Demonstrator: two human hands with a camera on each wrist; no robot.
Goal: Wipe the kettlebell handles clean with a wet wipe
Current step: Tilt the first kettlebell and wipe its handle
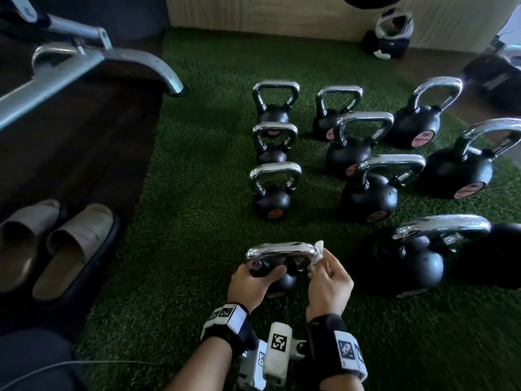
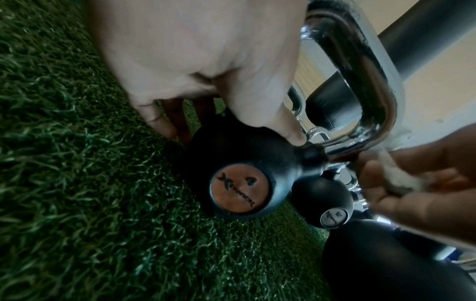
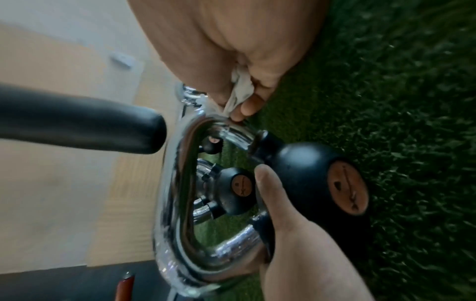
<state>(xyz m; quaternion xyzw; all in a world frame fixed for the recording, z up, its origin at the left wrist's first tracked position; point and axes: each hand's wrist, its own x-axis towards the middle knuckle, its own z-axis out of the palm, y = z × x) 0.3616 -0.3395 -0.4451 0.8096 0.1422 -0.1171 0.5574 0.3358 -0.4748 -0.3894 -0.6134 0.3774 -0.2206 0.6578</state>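
Observation:
A small black kettlebell (image 1: 283, 280) with a chrome handle (image 1: 282, 249) stands on the green turf nearest me. My left hand (image 1: 253, 280) grips its body and the left base of the handle, thumb across the front. My right hand (image 1: 329, 277) pinches a crumpled white wet wipe (image 1: 318, 251) against the handle's right bend. The left wrist view shows the kettlebell (image 2: 247, 179) with its orange badge, my left hand (image 2: 206, 71) on its top, and the wipe (image 2: 396, 179) in the other hand. The right wrist view shows the wipe (image 3: 239, 93) at the chrome handle (image 3: 180, 183).
Several more kettlebells (image 1: 369, 193) stand in rows on the turf (image 1: 197, 221) ahead and to the right, a large one (image 1: 408, 258) close by my right hand. A pair of beige slippers (image 1: 70, 244) lies on the dark floor at left, under a metal bench frame (image 1: 98, 57).

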